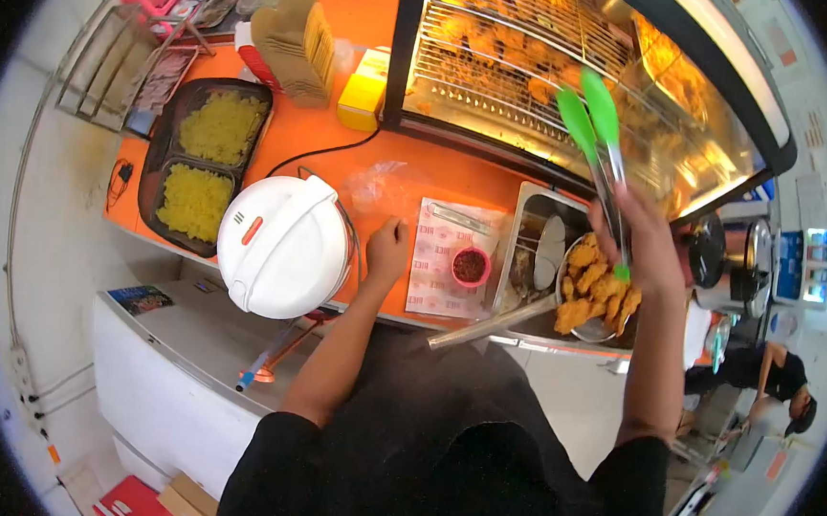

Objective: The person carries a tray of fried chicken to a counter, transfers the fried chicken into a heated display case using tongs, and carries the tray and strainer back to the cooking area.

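Observation:
My right hand [643,238] is wrapped around metal tongs with green tips [588,117]. The tips point up and away from me, in front of the lit glass cabinet [502,82]. Just below that hand, fried chicken pieces [584,294] fill a round metal strainer, whose long handle [492,323] reaches toward my body. My left hand [387,249] is curled into a fist by the counter, with nothing showing in it. It lies between the white rice cooker [285,246] and a printed paper sheet [428,288] holding a pink cup of dark red flakes [470,266].
A black two-part tray of yellow rice [197,195] sits at the left. Behind are folded cardboard boxes [292,48], a yellow box [363,90] and a black cord. A steel pan [522,208] adjoins the strainer. Another person [769,384] stands at the far right.

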The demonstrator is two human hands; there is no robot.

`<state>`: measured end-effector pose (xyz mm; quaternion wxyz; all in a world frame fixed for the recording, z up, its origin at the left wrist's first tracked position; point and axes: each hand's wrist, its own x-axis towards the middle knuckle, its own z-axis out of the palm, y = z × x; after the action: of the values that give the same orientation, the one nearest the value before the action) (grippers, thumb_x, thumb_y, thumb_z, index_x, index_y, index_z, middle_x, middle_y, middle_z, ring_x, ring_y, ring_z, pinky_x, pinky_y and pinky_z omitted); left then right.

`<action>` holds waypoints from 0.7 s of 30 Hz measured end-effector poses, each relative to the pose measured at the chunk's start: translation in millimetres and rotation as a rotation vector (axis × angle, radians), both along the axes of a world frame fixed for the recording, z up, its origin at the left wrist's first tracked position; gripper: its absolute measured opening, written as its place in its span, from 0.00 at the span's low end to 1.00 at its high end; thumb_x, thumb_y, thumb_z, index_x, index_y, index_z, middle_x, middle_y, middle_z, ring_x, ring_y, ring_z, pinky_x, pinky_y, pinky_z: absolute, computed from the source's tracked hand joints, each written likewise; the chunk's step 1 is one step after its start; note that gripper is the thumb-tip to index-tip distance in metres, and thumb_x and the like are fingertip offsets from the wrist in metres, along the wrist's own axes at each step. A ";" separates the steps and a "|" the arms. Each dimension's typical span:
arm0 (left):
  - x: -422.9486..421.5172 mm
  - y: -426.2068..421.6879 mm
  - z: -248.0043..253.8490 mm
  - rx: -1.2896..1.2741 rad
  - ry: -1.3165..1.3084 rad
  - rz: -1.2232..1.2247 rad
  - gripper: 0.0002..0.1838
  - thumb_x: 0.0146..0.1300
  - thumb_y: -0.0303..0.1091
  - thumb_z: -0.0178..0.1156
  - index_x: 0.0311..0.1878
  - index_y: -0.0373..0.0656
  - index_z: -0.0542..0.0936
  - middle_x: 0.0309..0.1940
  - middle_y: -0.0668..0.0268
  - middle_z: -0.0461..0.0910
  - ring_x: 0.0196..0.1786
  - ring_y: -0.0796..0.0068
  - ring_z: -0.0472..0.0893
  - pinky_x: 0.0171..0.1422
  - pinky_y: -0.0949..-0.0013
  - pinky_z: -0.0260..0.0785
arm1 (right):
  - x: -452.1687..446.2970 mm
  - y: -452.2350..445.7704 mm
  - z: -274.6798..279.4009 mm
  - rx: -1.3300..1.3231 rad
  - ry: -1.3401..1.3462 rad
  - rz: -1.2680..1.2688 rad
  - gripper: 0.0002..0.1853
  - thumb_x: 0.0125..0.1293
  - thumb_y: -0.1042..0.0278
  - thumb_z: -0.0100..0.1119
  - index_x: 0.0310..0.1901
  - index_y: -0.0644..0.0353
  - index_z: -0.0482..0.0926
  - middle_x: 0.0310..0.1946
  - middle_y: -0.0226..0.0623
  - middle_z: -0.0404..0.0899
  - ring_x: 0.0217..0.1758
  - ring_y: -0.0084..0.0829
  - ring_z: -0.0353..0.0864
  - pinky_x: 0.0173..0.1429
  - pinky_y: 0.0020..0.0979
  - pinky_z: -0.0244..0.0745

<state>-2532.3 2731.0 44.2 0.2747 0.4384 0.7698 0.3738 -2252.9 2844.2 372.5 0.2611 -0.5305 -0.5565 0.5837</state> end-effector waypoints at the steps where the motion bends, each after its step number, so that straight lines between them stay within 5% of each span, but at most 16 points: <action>1: 1.6 1.4 -35.6 0.013 0.085 -0.034 0.09 0.72 0.33 0.54 0.36 0.40 0.76 0.24 0.58 0.76 0.28 0.53 0.76 0.37 0.57 0.69 | -17.9 18.3 3.2 -0.003 -0.013 0.007 0.22 0.79 0.47 0.52 0.55 0.61 0.77 0.25 0.28 0.76 0.17 0.16 0.66 0.20 0.21 0.56; 3: 4.2 10.0 -89.7 0.063 0.249 -0.087 0.08 0.70 0.34 0.56 0.37 0.40 0.77 0.29 0.54 0.78 0.34 0.45 0.77 0.41 0.51 0.71 | -57.5 59.2 7.8 0.037 0.007 0.019 0.21 0.80 0.47 0.51 0.49 0.61 0.77 0.23 0.29 0.76 0.16 0.17 0.66 0.19 0.22 0.56; 6: 4.1 22.5 -105.8 0.267 0.428 -0.111 0.07 0.69 0.35 0.56 0.39 0.42 0.77 0.38 0.55 0.79 0.44 0.49 0.78 0.51 0.47 0.70 | -90.0 126.8 2.0 0.040 0.051 0.127 0.19 0.80 0.50 0.53 0.45 0.61 0.76 0.23 0.30 0.76 0.16 0.16 0.67 0.17 0.22 0.57; 9: 11.0 26.0 -102.2 0.149 0.486 -0.093 0.09 0.69 0.37 0.55 0.43 0.43 0.77 0.46 0.55 0.77 0.53 0.49 0.75 0.59 0.47 0.67 | -128.4 177.7 -3.5 -0.019 0.087 -0.057 0.18 0.78 0.52 0.58 0.44 0.63 0.75 0.25 0.33 0.77 0.18 0.14 0.69 0.16 0.19 0.61; 16: 13.5 33.1 -87.1 -0.003 0.577 -0.105 0.12 0.71 0.42 0.53 0.45 0.43 0.76 0.46 0.55 0.76 0.53 0.50 0.75 0.59 0.47 0.65 | -171.8 269.0 -32.6 -0.184 0.378 0.031 0.22 0.76 0.52 0.61 0.46 0.67 0.71 0.33 0.38 0.76 0.20 0.12 0.69 0.15 0.13 0.66; 21: 14.9 35.9 -92.6 -0.045 0.653 -0.114 0.12 0.71 0.44 0.53 0.44 0.45 0.76 0.45 0.58 0.77 0.49 0.54 0.75 0.55 0.49 0.67 | -206.0 253.2 -27.8 -0.171 0.408 -0.071 0.21 0.76 0.51 0.60 0.47 0.66 0.70 0.31 0.40 0.76 0.20 0.14 0.70 0.15 0.14 0.67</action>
<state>-2517.4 2766.9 -48.4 0.0436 0.5714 0.7994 0.1806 -2458.9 3097.4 344.7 0.3426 -0.4410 -0.4215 0.7145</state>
